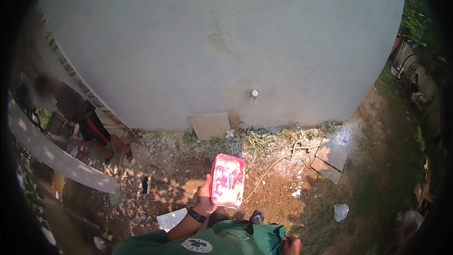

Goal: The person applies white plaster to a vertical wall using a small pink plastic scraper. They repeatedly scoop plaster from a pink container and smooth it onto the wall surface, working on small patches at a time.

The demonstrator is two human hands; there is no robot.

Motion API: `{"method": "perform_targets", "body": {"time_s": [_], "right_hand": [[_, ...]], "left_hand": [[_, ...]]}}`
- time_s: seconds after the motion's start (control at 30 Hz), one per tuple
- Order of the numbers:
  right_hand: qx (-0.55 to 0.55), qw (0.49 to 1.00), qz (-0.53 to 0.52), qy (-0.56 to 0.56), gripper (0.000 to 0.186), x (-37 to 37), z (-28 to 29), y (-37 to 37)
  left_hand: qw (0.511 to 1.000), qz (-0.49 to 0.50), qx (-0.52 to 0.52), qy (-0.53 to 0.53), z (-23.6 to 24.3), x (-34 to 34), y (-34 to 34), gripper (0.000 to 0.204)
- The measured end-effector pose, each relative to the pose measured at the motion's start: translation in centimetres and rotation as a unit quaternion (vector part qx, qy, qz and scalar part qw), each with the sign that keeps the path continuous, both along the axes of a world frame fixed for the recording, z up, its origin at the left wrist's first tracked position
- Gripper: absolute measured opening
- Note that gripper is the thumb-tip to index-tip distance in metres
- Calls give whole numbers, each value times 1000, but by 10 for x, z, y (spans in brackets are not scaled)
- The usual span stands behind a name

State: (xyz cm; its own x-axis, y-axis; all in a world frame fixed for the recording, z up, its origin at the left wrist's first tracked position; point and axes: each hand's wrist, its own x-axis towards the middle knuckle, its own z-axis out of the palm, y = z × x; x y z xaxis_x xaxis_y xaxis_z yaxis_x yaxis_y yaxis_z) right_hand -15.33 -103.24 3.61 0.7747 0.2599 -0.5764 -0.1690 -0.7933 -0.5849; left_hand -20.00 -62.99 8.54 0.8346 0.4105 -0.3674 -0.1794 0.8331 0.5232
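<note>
One view: head camera, looking down at bare ground before a pale wall [226, 42].
Left hand [205, 197]: raised in front of the person, fingers clamped on the left edge of a red rectangular tray [228, 180]; a dark watch [197, 215] sits on the wrist.
Tray: just right of the left hand, at about 3 o'clock from it, its inside smeared white, held above the dirt.
Right hand [292, 245]: low at 5 o'clock from the tray, well apart from it; whether it grips anything cannot be told.
Hands: apart.
Wall tap [255, 94]: at 12 o'clock from the tray.
Hose [278, 160]: on the ground at 2 o'clock.
Other person [78, 111]: at 10 o'clock, beside the wall.
</note>
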Motion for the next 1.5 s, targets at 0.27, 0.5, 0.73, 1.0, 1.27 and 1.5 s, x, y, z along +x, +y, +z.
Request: {"method": "perform_targets", "body": {"time_s": [0.27,0.5,0.73,1.0,1.27,1.5], "right_hand": [[205,928,-226,213,22,-7,-43,-88],[286,936,-86,187,25,-2,-39,-118],[369,911,-118,142,34,24,6,-98],[326,935,-61,128,31,-11,-17,-119],[249,950,-79,171,25,-33,-40,-135],[216,971,-46,92,30,-29,-36,-120]], "left_hand": [[1000,-6,-8,26,3,10,-44,65],[999,-35,23,24,13,27,-65,65],[997,-72,-6,20,22,34,-87,75],[993,-75,-37,88,26,39,-102,64],[987,-125,-28,96,21,56,-109,63],[977,-192,14,88,33,68,-114,68]]}}
